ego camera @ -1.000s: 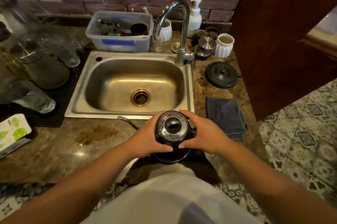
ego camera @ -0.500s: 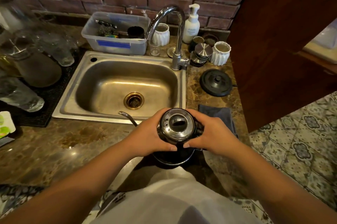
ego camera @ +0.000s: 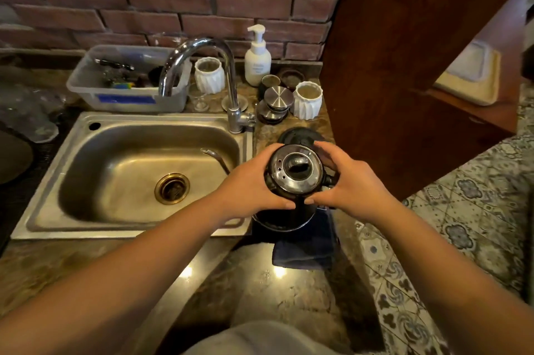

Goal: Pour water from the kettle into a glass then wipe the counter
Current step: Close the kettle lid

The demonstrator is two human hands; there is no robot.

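Observation:
A black kettle [ego camera: 296, 174] with a shiny steel lid and a thin gooseneck spout is held upright over the counter just right of the sink. My left hand [ego camera: 251, 184] grips its left side and my right hand [ego camera: 351, 181] grips its right side. The spout [ego camera: 215, 158] reaches left over the sink basin. A dark blue cloth [ego camera: 306, 250] lies on the brown stone counter [ego camera: 72, 265] under and in front of the kettle. Behind the kettle its round black base [ego camera: 297, 135] is partly hidden. A small clear stemmed glass [ego camera: 200, 100] stands behind the faucet.
The steel sink [ego camera: 127, 172] with a chrome faucet [ego camera: 228, 88] fills the centre left. Behind it stand a plastic tub [ego camera: 127, 80], two white ribbed cups [ego camera: 307, 100], a soap pump [ego camera: 257, 57] and metal lids. A wooden panel [ego camera: 404, 51] rises right; patterned floor lies beyond.
Both hands have carried the kettle away from me and to the right, from the counter's front edge to above the blue cloth near the black base. The view has shifted too.

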